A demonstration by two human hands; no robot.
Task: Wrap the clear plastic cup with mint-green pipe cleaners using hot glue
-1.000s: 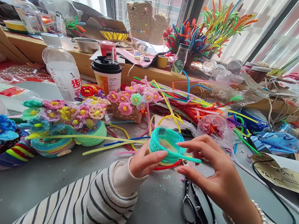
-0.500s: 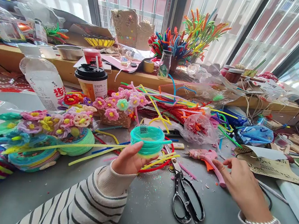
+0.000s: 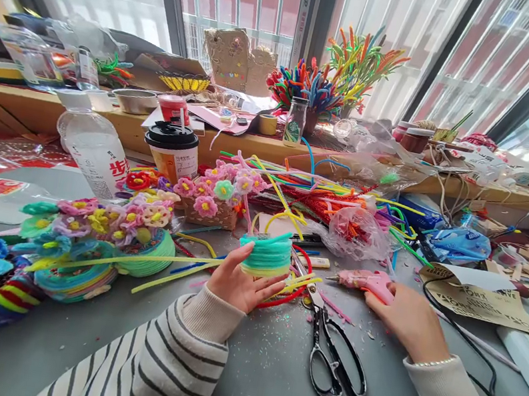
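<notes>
Right of centre on the grey worktop (image 3: 258, 386), a pink glue gun (image 3: 365, 281) extends leftward from the right hand (image 3: 409, 320). That hand's grip appears closed around the handle, though part of the fingers is hidden. Whether the gun rests on the surface or is lifted cannot be determined. The right hand is plainly the nearer to it; the left hand (image 3: 240, 282) is well apart. The gun's long axis runs roughly sideways across the worktop — nozzle pointing left, toward the wrapped cup (image 3: 268, 253). The left hand holds that cup palm up, thumb against its side and fingers spread beneath — a light grip, only partly closed. The cup is squat and roughly upright, turquoise coils above yellow. Between the hands, black-handled scissors (image 3: 318, 312) lie with blades pointing away from the person.
</notes>
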